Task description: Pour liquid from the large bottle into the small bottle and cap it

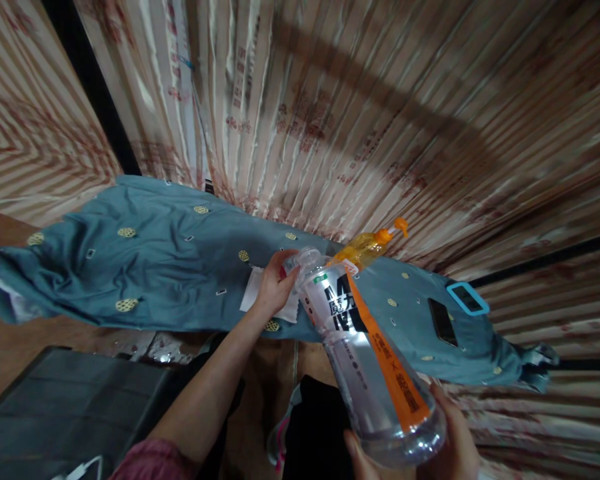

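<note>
A teal cloth (155,267) covers the table, backed by striped curtains (355,100). Over its near edge, the right hand (450,440) cups the base of a tilted clear bottle (365,353), while the left hand (275,283) pinches its cap (307,257). The cap is seemingly being unscrewed; twisting it needs a steady base. A yellow pump bottle (367,248), a phone (441,321) and a white paper (260,297) lie behind.

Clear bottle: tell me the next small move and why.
Probably lift the left hand clear of the neck. The right hand cradles the clear bottle's base, tilted toward the blue cloth, and its mouth looks uncapped, with left fingers at the rim.
</note>
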